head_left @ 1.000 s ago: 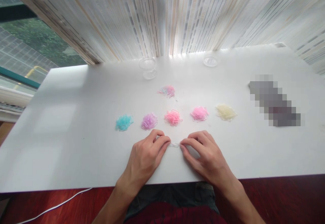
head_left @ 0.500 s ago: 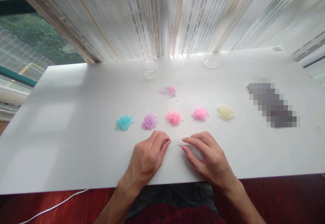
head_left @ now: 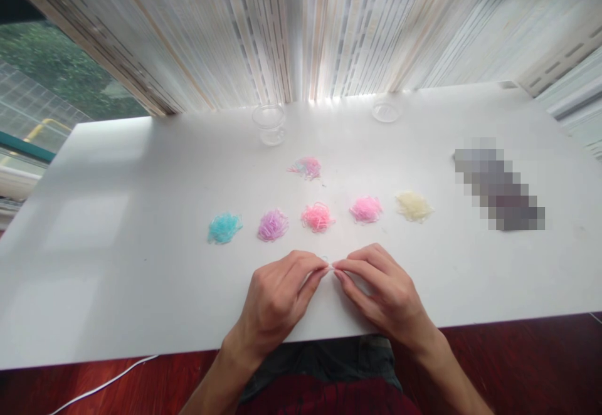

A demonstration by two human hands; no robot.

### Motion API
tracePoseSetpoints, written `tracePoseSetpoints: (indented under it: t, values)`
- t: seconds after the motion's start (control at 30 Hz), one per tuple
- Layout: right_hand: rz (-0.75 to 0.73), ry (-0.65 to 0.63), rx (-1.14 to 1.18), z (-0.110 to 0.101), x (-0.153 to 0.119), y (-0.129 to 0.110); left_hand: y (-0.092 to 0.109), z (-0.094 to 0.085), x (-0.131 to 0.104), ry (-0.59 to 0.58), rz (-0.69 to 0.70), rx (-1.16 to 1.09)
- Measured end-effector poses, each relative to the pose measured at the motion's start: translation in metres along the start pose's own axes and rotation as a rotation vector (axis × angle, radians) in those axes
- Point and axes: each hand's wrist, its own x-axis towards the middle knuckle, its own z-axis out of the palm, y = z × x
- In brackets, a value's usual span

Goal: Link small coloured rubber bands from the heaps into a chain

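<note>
Near the front edge of the white table, my left hand (head_left: 281, 286) pinches a thin, clear band (head_left: 325, 259) between thumb and fingertips. My right hand (head_left: 383, 282) meets it from the other side, thumb and forefinger closed on the same band. The fingertips nearly touch. Beyond my hands lies a row of small band piles: teal (head_left: 224, 228), purple (head_left: 273, 225), coral (head_left: 318, 217), pink (head_left: 366, 209) and pale yellow (head_left: 414, 206). Behind the coral pile is a smaller mixed pile (head_left: 308, 167) of pink, purple and bluish bands.
A clear round cup (head_left: 269, 125) stands at the back of the table (head_left: 155, 214), with a clear lid (head_left: 386, 111) to its right. A blurred-out dark object (head_left: 501, 186) lies at the right. Striped curtains hang behind the table. A white cable runs over the red floor.
My left hand has moved right, bringing its fingertips close to those of my right hand. My right thumb and forefinger have closed together on the band. The view has shifted slightly.
</note>
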Motion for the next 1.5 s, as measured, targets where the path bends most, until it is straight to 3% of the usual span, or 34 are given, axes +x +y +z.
tracePoseSetpoints:
  t: [0.53,0.8,1.3,1.5]
  values:
    - [-0.004,0.050,0.031,-0.001,-0.002,0.000,0.003,-0.003,-0.005,0.023,-0.214,-0.258]
    - [-0.014,0.031,0.058,-0.002,-0.001,0.001,0.010,0.001,0.000,0.076,-0.248,-0.331]
    - [-0.023,0.172,0.081,-0.004,0.000,-0.006,0.014,0.007,-0.008,0.079,-0.242,-0.334]
    - [-0.130,0.100,-0.048,-0.001,0.007,-0.017,0.010,-0.002,-0.016,0.120,-0.270,-0.297]
